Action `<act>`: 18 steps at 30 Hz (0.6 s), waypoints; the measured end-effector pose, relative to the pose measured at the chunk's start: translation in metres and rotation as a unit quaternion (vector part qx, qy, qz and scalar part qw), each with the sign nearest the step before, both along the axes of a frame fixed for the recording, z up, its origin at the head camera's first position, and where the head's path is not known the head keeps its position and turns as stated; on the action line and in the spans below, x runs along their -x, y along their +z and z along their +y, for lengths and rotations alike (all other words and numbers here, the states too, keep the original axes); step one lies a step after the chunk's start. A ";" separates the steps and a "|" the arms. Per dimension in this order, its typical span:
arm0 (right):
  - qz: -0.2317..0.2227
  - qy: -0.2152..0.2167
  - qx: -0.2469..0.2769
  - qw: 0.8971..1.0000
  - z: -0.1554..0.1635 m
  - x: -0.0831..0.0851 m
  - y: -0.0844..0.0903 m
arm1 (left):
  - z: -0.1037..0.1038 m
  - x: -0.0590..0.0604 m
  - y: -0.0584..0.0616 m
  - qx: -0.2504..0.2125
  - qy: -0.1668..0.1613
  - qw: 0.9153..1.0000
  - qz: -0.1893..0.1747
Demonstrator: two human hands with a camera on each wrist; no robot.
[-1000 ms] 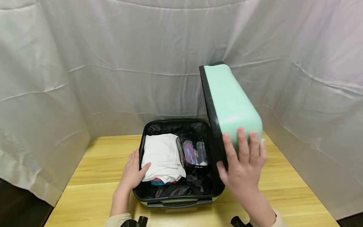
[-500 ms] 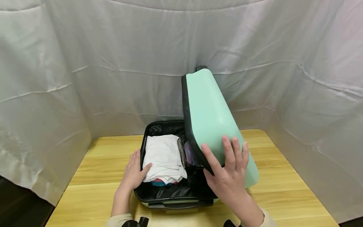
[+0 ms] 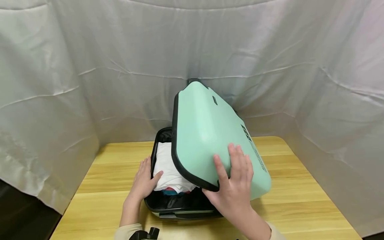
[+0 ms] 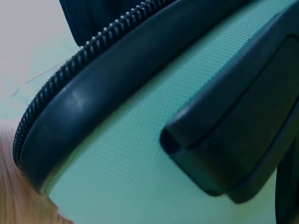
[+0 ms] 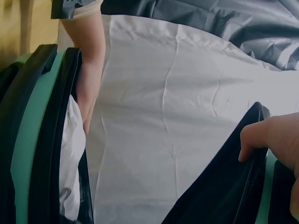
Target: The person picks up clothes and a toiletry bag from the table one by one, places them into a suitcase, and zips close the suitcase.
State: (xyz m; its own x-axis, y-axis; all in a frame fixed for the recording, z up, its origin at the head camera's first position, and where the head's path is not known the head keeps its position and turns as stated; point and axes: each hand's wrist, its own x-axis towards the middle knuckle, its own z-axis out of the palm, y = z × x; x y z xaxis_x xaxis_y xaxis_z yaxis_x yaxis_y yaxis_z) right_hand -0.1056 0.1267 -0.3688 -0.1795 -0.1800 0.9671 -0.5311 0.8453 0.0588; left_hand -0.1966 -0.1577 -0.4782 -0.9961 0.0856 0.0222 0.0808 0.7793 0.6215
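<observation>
A mint-green hard-shell suitcase lies with its base [image 3: 154,201] on the table and its lid [image 3: 199,133] tilted partway over it. My right hand [image 3: 235,190] holds the lid's near corner, fingers spread on the shell; the right wrist view shows the thumb hooked over its inner edge. On the base's left rim rests my left hand [image 3: 144,181], fingers straight along the outside, thumb over the folded white cloth [image 3: 168,166]. Red and blue cloth [image 3: 175,192] peeks out beneath. The right part of the base's inside is hidden by the lid. A zipper [image 4: 88,51] edges the rim.
The suitcase's black side handle [image 4: 233,140] faces the front of the wooden table [image 3: 105,196]. Grey-white curtains [image 3: 135,66] enclose the table at the back and sides. The lid's far end stands close to the back curtain.
My right hand has swung the lid leftward and down over the base, covering the clear pouch and bottle seen earlier. The left hand has stayed at the left rim.
</observation>
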 end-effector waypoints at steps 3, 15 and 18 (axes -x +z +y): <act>-0.002 0.007 -0.006 1.000 -0.002 0.000 0.000 | 0.002 0.001 -0.001 -0.005 0.000 1.000 -0.003; -0.041 0.024 -0.031 0.998 -0.013 -0.009 -0.006 | -0.008 -0.005 0.006 0.013 0.002 1.000 0.024; -0.052 0.028 -0.045 0.997 -0.017 -0.010 -0.008 | -0.014 -0.007 0.009 0.021 0.008 0.999 0.022</act>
